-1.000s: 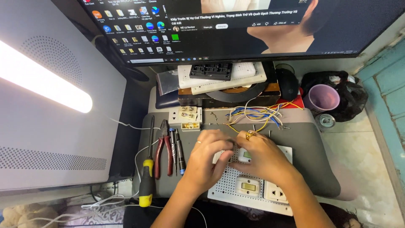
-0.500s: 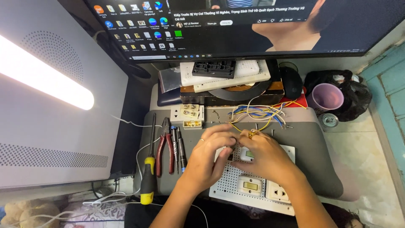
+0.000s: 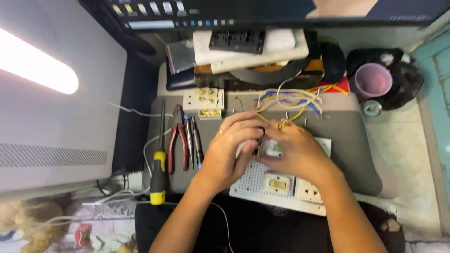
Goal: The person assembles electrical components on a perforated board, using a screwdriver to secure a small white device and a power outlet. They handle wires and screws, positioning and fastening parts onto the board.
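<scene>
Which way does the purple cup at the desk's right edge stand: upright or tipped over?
Upright. The purple cup shows its round open mouth to the downward-looking head camera, nested among a dark bundle.

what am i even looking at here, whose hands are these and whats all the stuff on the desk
This is one picture from a camera worn on a person's head, looking down at their own two bare hands; no machine is involved. The left hand and right hand meet over a small grey module, holding it above a white perforated board with a switch and a socket fitted in it. The board lies on a grey mat. Left of the hands lie a yellow-handled screwdriver and red-handled pliers. Behind them is a bundle of coloured wires, and a purple cup stands at the far right.
</scene>
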